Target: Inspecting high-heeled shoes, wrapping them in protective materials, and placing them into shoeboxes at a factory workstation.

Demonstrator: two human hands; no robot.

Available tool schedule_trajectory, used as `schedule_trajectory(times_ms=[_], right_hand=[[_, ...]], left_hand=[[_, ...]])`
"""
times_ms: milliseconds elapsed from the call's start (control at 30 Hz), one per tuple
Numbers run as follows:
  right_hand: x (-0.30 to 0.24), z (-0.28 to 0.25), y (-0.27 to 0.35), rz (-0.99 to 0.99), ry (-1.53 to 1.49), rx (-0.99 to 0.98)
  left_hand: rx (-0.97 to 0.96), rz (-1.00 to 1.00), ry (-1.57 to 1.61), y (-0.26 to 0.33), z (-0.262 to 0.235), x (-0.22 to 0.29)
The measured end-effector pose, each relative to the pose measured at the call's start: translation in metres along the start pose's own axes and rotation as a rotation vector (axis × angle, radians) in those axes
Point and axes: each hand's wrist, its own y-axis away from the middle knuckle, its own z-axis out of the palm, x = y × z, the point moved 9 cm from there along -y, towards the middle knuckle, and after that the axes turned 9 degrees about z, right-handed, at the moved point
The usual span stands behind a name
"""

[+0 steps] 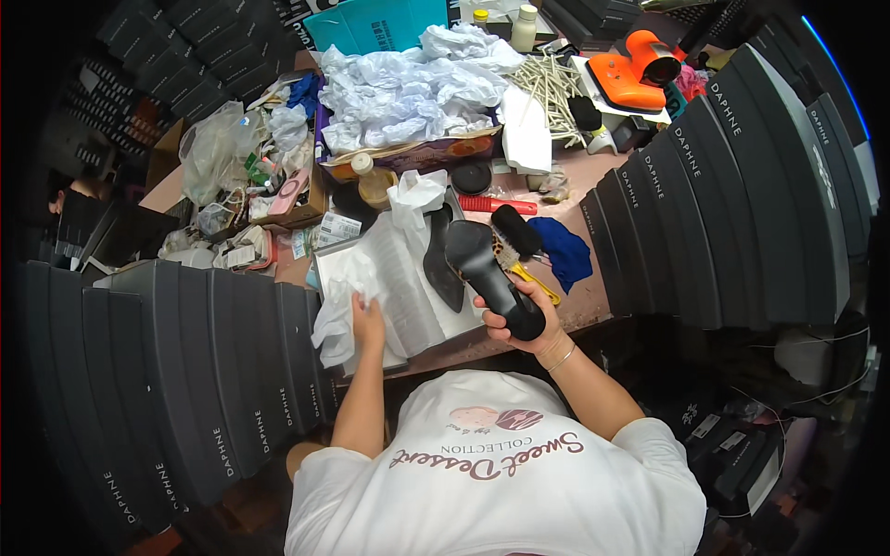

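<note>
Stacks of dark boxes (185, 371) curved along the left, their lids bent by the lens. Beside them the left hand (367, 320) lay on white tissue paper (338, 310), fingers closed on a crumpled fold of it at the near edge of an open shoebox (408, 287). The paper spilled over the box's left wall and down past the edge of the surface (593, 278).

A second black shoe (440, 259) lay in the box, only its narrow dark side showing.

The right hand (519, 320) held a black high-heeled shoe (491, 273) just above the box's right edge, sole up. The sole was smooth and glossy black, widening away from the person; a strip of leopard-print lining showed along its right rim. The fingers wrapped around the near end, hiding that part, so the heel itself could not be made out. A thin bracelet (562, 357) sat on the wrist.

Behind the shoe lay a black brush (514, 232) with a yellow handle, partly covered, and a blue cloth (565, 255). Further back, a heap of white tissue (408, 88) filled a carton whose sides were mostly hidden.

More dark boxes (732, 204) fanned out on the right.
</note>
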Motion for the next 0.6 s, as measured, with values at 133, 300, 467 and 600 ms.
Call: schedule_trajectory(times_ms=[133, 300, 467, 600], right_hand=[[-0.002, -0.002, 0.008, 0.065, -0.043, -0.002], [-0.012, -0.011, 0.018, 0.141, -0.094, -0.003], [-0.003, 0.001, 0.014, 0.160, -0.023, 0.032], [-0.001, 0.033, 0.030, 0.167, 0.342, 0.043]], left_hand=[[0.272, -0.170, 0.296, -0.004, -0.039, -0.042], [0.508, -0.301, 0.941, 0.006, -0.101, 0.032], [0.247, 0.106, 0.772, -0.031, -0.136, 0.126], [-0.283, 0.500, 0.175, -0.014, -0.109, 0.237]])
